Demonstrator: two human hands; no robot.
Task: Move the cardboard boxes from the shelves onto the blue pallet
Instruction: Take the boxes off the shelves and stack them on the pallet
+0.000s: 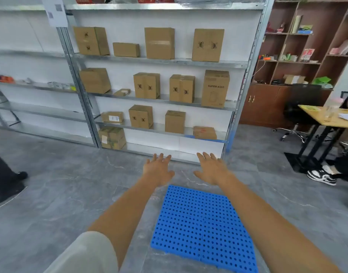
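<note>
Several brown cardboard boxes stand on a metal shelf unit (169,62) straight ahead, among them a tall box marked SUPOR (215,88) on the middle shelf and a small box (175,122) on the lower shelf. A blue perforated pallet (200,225) lies on the grey floor in front of the shelves, with nothing on it. My left hand (158,169) and my right hand (211,168) reach forward side by side above the floor, fingers spread, holding nothing, short of the shelves.
A second metal rack (31,85) stands at the left. A brown wooden cabinet (287,75) is at the right, with a desk (326,117), an office chair (295,115) and a seated person's shoes (321,175). Another person's leg (3,178) is at the left edge.
</note>
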